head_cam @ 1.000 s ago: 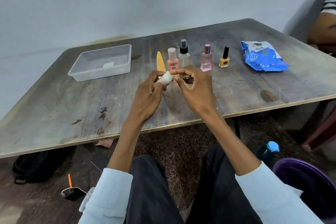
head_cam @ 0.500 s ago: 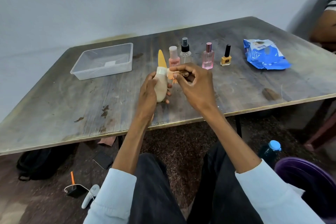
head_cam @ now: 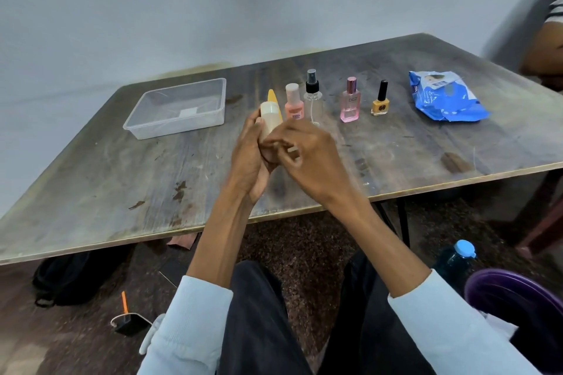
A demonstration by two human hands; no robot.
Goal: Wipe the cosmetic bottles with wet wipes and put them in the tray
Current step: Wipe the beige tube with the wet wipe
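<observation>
Desk (head_cam: 91, 179): worn grey wood-grain top, scuffed, dark stains, pale edge band. Clear plastic tray (head_cam: 178, 128): rectangular, rounded corners, far left of the desk, white label on its floor. Blue wet-wipe pack (head_cam: 446, 97): crinkled soft film, far right. Left hand (head_cam: 248, 155) grips a cream bottle (head_cam: 269, 116) round its lower body; smooth, rounded cap up, long axis near upright, tilted slightly left, above the desk's near middle. Right hand (head_cam: 307, 158) curls against the bottle's right side, a small pale scrap at the fingers; blurred, cannot tell what it pinches. Row behind, all upright: yellow tube (head_cam: 272, 97), peach bottle (head_cam: 294, 103), clear spray bottle (head_cam: 313, 99), square pink perfume bottle (head_cam: 350, 102), yellow nail polish (head_cam: 380, 100).
</observation>
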